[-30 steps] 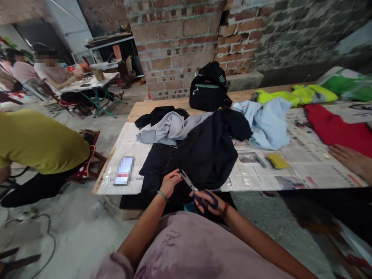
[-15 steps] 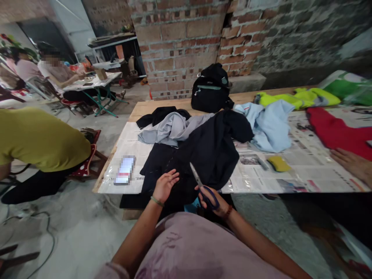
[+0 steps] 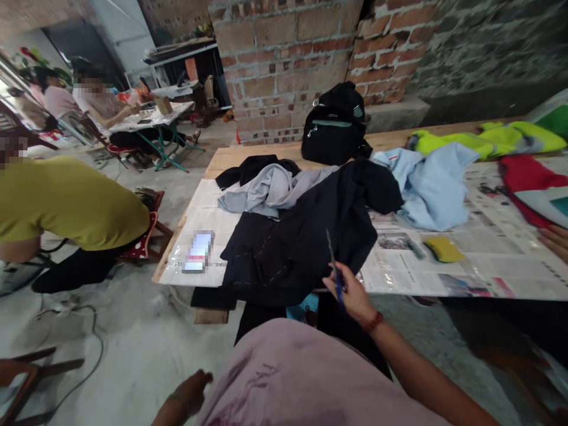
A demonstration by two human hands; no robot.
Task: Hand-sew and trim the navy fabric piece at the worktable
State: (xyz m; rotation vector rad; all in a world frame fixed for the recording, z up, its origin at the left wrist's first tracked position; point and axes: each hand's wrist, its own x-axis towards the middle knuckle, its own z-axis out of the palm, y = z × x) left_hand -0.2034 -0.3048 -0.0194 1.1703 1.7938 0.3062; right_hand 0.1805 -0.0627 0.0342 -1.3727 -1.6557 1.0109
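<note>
My right hand (image 3: 354,294) is closed around the handles of a pair of scissors (image 3: 332,254). The blades point up and away, over the near right part of a dark garment (image 3: 306,228). Lines of white stitches run across that garment, and its lower edge hangs over the front of the table. Well away from the cloth, my left hand (image 3: 190,391) is down by my left side, below table height. It is dark and smeared, so its fingers cannot be made out clearly.
Newspaper covers the table (image 3: 177,260). On it lie a phone (image 3: 198,251), a grey cloth (image 3: 261,192), a light blue garment (image 3: 439,192) and a yellow sponge-like piece (image 3: 444,249). A black backpack (image 3: 333,133) stands behind. Another person's hand (image 3: 554,239) is at right; someone in yellow-green (image 3: 80,204) sits left.
My left hand has left the dark garment and dropped down to my left side. The right hand has shifted slightly right with the scissors, which are now turned more edge-on. The view has swung left.
</note>
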